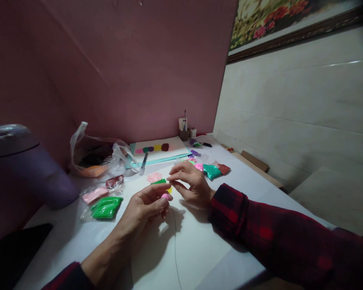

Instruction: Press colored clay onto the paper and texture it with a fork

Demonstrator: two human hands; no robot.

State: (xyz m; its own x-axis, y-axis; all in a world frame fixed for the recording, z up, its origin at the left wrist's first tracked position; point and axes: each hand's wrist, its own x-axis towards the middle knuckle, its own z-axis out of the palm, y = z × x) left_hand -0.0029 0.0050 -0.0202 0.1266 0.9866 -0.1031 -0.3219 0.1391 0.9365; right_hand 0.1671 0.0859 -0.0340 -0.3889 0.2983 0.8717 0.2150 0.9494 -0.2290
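Note:
My left hand (149,205) is closed, with a small pink lump of clay (165,196) pinched between the thumb and fingers. Just right of it, my right hand (192,181) has its thumb and index fingertips drawn together; whatever they hold, if anything, is too small to make out. Both hands hover over a white sheet of paper (205,245) marked with a thin curved line (176,249). Beyond the fingertips, a textured light-pink patch (154,177) and a green patch (159,181) lie on the sheet. A yellow patch (170,189) is partly hidden by the hands.
Bagged green clay (106,208) and pink clay (95,195) lie at left, near a purple tumbler (45,173) and a plastic bag (121,157). A teal packet (212,171) is at right. Behind are a marker (143,163), a colour-dotted sheet (178,146) and a pen cup (184,133).

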